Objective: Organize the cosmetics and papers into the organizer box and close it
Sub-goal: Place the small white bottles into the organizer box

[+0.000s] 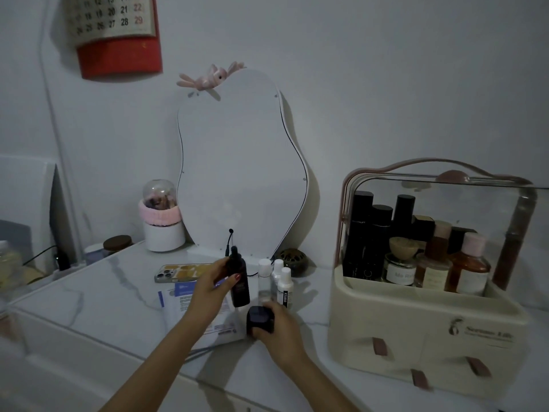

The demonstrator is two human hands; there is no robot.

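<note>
Left hand point(212, 288) grips dropper bottle point(239, 282); right hand point(277, 328) grips black jar point(260, 320). Organizer box point(416, 319) at 3 o'clock open, half full. Small white bottles point(280, 282), papers point(190, 301) left on bench point(89, 295).

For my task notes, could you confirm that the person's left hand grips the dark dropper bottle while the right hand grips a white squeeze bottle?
Not quite: in the head view, the right hand grips a small black jar, not a white squeeze bottle. The left hand does grip the dark dropper bottle.
</note>
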